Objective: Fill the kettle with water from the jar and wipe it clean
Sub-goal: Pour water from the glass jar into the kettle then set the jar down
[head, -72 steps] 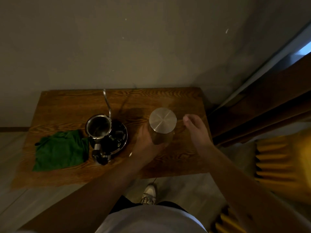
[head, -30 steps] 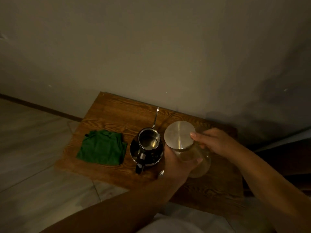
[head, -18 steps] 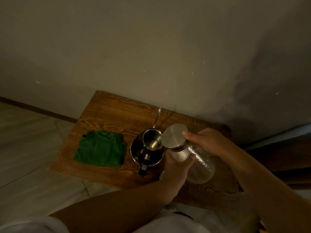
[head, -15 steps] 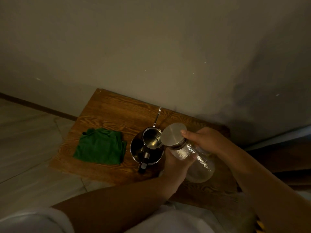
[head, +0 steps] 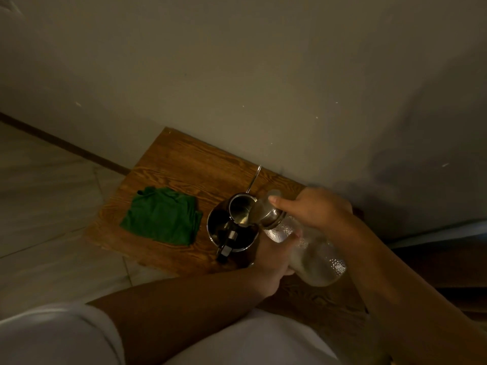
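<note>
A steel gooseneck kettle [head: 232, 227] stands with its top open on the wooden table [head: 181, 169], its thin spout pointing at the wall. A textured glass jar [head: 313, 254] with a metal lid is tilted down to the left, its mouth over the kettle's opening, where liquid shows. My left hand [head: 271, 262] grips the jar's body from below. My right hand [head: 313, 209] holds the jar near its neck, a finger on the lid. A folded green cloth [head: 160, 216] lies on the table left of the kettle.
The table stands against a plain wall [head: 263, 75]. Pale floor tiles [head: 47, 206] lie to the left. My white clothing fills the bottom of the view.
The jar went from standing upright on the table to lifted and tilted left, with its mouth now over the kettle's opening. My right hand moved onto its neck and lid.
</note>
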